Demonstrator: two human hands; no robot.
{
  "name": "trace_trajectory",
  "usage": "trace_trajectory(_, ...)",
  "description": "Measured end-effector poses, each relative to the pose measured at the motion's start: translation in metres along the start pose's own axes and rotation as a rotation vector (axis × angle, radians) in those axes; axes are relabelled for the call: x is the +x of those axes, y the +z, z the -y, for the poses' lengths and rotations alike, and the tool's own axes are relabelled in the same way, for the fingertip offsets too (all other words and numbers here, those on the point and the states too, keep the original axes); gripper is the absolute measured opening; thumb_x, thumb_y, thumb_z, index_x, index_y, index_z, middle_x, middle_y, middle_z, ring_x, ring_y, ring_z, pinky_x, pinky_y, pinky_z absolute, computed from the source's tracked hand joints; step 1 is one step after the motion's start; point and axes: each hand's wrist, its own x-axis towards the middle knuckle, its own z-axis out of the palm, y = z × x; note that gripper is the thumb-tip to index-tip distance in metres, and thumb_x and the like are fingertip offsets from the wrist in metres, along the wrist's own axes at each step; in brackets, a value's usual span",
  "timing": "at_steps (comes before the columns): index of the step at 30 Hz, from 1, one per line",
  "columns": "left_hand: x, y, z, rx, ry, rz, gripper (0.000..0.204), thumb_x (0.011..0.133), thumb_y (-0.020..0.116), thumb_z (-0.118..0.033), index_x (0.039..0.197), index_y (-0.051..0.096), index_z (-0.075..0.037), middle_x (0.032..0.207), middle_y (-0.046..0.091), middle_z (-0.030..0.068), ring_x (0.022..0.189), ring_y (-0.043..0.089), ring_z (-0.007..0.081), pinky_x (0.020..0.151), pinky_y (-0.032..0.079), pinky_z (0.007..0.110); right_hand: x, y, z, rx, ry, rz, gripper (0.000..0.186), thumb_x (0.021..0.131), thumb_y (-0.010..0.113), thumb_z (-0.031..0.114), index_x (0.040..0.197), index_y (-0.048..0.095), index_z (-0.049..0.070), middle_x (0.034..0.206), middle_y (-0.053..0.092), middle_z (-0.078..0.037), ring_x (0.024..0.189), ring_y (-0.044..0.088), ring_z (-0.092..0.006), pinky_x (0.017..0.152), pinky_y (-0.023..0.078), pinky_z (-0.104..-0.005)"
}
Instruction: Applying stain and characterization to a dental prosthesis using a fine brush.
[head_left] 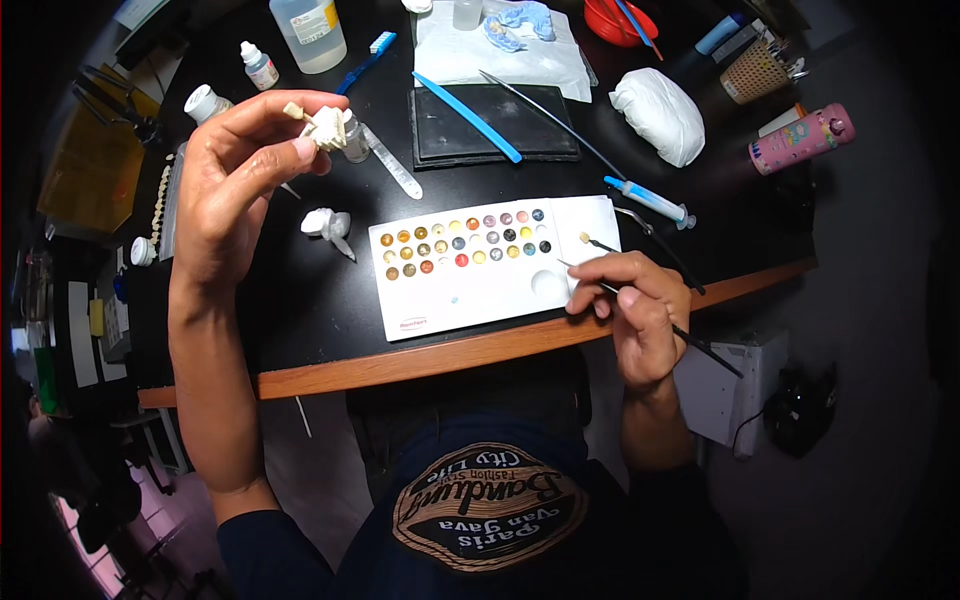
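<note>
My left hand [238,175] is raised above the black table [300,310] and pinches a small white plaster tooth model [325,125] between thumb and fingers. My right hand [635,305] rests at the table's front edge and holds a thin dark brush [690,338], its tip at the right end of a white palette [495,265]. The palette carries several small round wells of brown, grey, yellow and red colour. A second white plaster piece [327,223] lies on the table left of the palette.
A black slab [495,125] with a blue-handled tool [468,104] lies behind the palette. A syringe [648,199], white cloth bundle [660,112], pink bottle [800,140], clear bottle [310,32], small dropper bottles and a blue toothbrush [365,60] surround it. A white box [730,390] stands below right.
</note>
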Motion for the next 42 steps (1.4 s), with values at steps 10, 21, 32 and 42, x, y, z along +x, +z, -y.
trace_trajectory(10, 0.005, 0.003, 0.000, 0.103, -0.052, 0.031, 0.041, 0.084, 0.066, -0.018, 0.118, 0.070, 0.006, 0.095, 0.068, 0.0091, 0.084, 0.062, 0.0136, 0.081, 0.048, 0.026, 0.000, -0.002, -0.012, -0.173, -0.162, -0.098, 0.005, 0.076, 0.065, 0.003, 0.074, 0.064, -0.001, 0.064, 0.064, -0.006, 0.054, 0.054, -0.0054, 0.050, 0.038, -0.0208)
trace_trajectory(21, 0.002, -0.001, 0.011, 0.095, -0.055, 0.037, 0.043, 0.085, 0.065, -0.017, 0.120, 0.069, 0.007, 0.095, 0.068, 0.0090, 0.086, 0.062, 0.0138, 0.082, 0.049, 0.027, 0.001, -0.001, -0.013, -0.209, -0.125, -0.120, 0.002, 0.074, 0.063, -0.001, 0.075, 0.064, -0.001, 0.062, 0.060, -0.002, 0.052, 0.049, -0.0018, 0.047, 0.033, -0.0197)
trace_trajectory(32, 0.003, -0.002, 0.007, 0.101, -0.059, 0.039, 0.041, 0.085, 0.065, -0.015, 0.120, 0.069, 0.007, 0.097, 0.068, 0.0092, 0.086, 0.062, 0.0137, 0.083, 0.050, 0.027, 0.002, 0.006, -0.013, -0.179, -0.109, -0.178, 0.001, 0.074, 0.061, -0.001, 0.074, 0.062, -0.001, 0.061, 0.060, -0.002, 0.053, 0.050, -0.0027, 0.048, 0.034, -0.0202)
trace_trajectory(42, 0.000, 0.008, 0.001, -0.078, -0.105, 0.160, 0.040, 0.084, 0.072, -0.008, 0.120, 0.067, 0.008, 0.101, 0.070, 0.0122, 0.090, 0.068, 0.0154, 0.081, 0.055, 0.029, 0.008, 0.020, -0.001, 0.182, -0.210, -0.185, 0.015, 0.082, 0.054, 0.000, 0.097, 0.056, -0.005, 0.082, 0.059, -0.014, 0.073, 0.059, -0.0134, 0.068, 0.049, -0.0250)
